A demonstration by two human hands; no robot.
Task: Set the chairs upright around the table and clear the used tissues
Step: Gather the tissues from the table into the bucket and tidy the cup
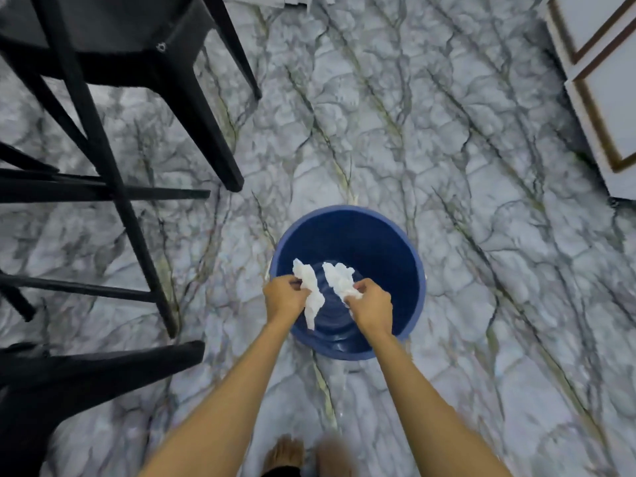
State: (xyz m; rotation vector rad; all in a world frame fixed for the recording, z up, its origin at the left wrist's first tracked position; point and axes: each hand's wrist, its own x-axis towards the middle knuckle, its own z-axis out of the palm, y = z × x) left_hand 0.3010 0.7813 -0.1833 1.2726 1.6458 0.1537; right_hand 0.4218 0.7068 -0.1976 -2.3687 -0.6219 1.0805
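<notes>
Down at nine to eleven o'clock, black chairs crowd the left edge: one black chair stands upright at eleven o'clock with its legs on the marbled floor, and the dark seat of a second chair juts in at about eight o'clock; thin black bars cross between them, though which piece of furniture they belong to cannot be told. Moving toward the centre, the left hand reaches out over the near-left rim of a round blue bucket, its fingers pinched shut on a crumpled white tissue that sticks up above the knuckles and trails down below them, inside the bucket's mouth. Just to the right, the right hand is likewise clamped on a second white tissue, which rises toward eleven o'clock from the fingers. Both hands are apart, side by side, with the two tissues close to each other between them and above the bucket's dark interior. At six o'clock, bare feet show blurred on the floor between the forearms. Far right, at one to three o'clock, a white panelled cabinet with brown trim lines the edge.
</notes>
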